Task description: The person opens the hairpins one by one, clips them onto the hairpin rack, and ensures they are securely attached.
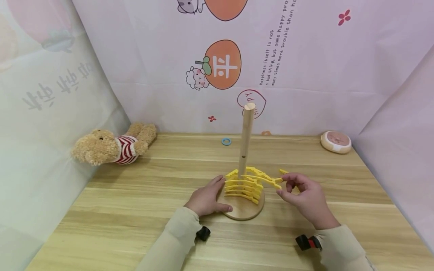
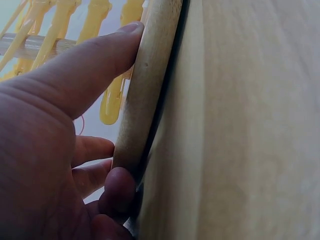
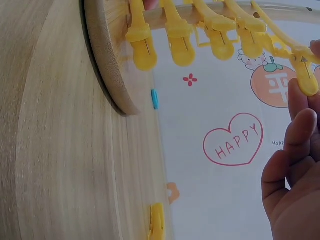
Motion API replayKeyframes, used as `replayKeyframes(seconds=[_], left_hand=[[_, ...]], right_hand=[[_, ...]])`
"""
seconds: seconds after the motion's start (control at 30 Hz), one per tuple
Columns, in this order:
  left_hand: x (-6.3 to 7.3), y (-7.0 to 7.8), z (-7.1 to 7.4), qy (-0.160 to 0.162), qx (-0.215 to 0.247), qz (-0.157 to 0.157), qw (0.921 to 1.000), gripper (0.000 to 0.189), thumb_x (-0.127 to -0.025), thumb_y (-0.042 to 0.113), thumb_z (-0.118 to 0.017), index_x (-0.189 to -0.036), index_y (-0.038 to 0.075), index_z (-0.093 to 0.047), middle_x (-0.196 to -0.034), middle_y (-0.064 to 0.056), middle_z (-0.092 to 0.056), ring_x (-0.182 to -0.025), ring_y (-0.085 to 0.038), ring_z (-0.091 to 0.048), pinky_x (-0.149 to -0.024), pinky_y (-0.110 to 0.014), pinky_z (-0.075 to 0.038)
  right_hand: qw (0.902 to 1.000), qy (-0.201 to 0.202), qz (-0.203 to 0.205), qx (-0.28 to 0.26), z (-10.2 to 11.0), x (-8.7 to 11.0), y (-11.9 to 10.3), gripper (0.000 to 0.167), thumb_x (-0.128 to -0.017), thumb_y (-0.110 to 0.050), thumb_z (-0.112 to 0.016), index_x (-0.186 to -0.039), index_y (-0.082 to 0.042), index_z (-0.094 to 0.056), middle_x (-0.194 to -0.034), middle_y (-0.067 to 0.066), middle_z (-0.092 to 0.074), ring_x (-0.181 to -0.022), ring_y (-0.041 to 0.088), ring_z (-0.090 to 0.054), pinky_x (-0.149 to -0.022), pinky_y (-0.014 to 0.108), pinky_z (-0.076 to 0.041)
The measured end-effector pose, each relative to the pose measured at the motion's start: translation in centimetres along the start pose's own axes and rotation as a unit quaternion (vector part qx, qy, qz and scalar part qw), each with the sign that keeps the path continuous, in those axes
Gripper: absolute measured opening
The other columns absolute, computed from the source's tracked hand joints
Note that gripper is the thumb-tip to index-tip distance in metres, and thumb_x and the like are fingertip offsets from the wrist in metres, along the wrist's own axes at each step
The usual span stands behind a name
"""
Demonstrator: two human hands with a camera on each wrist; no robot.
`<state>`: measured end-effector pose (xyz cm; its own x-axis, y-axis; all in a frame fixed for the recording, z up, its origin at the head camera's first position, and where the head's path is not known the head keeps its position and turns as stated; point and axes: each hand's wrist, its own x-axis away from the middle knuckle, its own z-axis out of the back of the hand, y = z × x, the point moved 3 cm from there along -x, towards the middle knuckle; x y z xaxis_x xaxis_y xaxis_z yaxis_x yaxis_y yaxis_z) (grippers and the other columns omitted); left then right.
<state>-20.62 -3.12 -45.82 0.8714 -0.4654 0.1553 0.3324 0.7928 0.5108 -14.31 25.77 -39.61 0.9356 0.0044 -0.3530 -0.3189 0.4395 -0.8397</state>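
Note:
A wooden post [image 1: 246,139] rises from a round wooden base [image 1: 242,213]. Several yellow clips [image 1: 237,190] are stacked one above another around its lower part, their handle ends sticking out to the right. My left hand [image 1: 207,197] grips the base at its left rim, thumb [image 2: 95,65] along the upper face and fingers by the edge. Thumb and forefinger of my right hand [image 1: 306,195] pinch the forked handle end of the topmost yellow clip [image 1: 262,178], whose long arms reach to the post. Its handle also shows in the right wrist view, at the fingertips [image 3: 296,97].
One more yellow clip [image 3: 156,220] lies on the table beyond my right hand. A blue ring [image 1: 226,141] is near the back edge. At left lies a teddy bear [image 1: 118,146] in a striped top; a rounded pink-and-white object [image 1: 335,142] sits at the back right.

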Motion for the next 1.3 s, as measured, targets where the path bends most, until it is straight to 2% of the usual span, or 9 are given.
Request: replayKeyframes(seconds=[0.67, 1.0, 1.3], left_hand=[[0.2, 0.3, 0.3, -0.001, 0.005, 0.000, 1.0000, 0.102, -0.078, 0.058, -0.080, -0.158, 0.015, -0.035, -0.166, 0.001, -0.023, -0.143, -0.032, -0.039, -0.109, -0.057, -0.040], [0.1, 0.4, 0.3, -0.003, 0.004, -0.001, 1.0000, 0.101, -0.078, 0.058, -0.079, -0.158, 0.015, -0.034, -0.167, 0.001, -0.022, -0.144, -0.031, -0.037, -0.110, -0.057, -0.038], [0.1, 0.3, 0.2, -0.004, 0.006, -0.003, 1.0000, 0.102, -0.078, 0.059, -0.079, -0.158, 0.015, -0.035, -0.166, 0.001, -0.022, -0.143, -0.033, -0.040, -0.109, -0.057, -0.039]], right_hand=[[0.9996, -0.025, 0.007, 0.007, -1.2, -0.8, -0.4, 0.025, -0.084, -0.010, -0.082, -0.106, -0.008, -0.070, -0.081, 0.007, -0.060, -0.077, 0.015, -0.056, -0.070, 0.020, -0.048], [0.9997, -0.026, -0.002, 0.001, -1.3, -0.9, -0.4, 0.024, -0.085, -0.010, -0.081, -0.106, -0.009, -0.070, -0.082, 0.007, -0.060, -0.077, 0.015, -0.056, -0.066, 0.024, -0.048], [0.9993, -0.030, 0.011, 0.017, -1.5, -1.1, -0.3, 0.025, -0.084, -0.010, -0.082, -0.106, -0.010, -0.070, -0.079, 0.005, -0.060, -0.075, 0.014, -0.056, -0.066, 0.022, -0.047]])
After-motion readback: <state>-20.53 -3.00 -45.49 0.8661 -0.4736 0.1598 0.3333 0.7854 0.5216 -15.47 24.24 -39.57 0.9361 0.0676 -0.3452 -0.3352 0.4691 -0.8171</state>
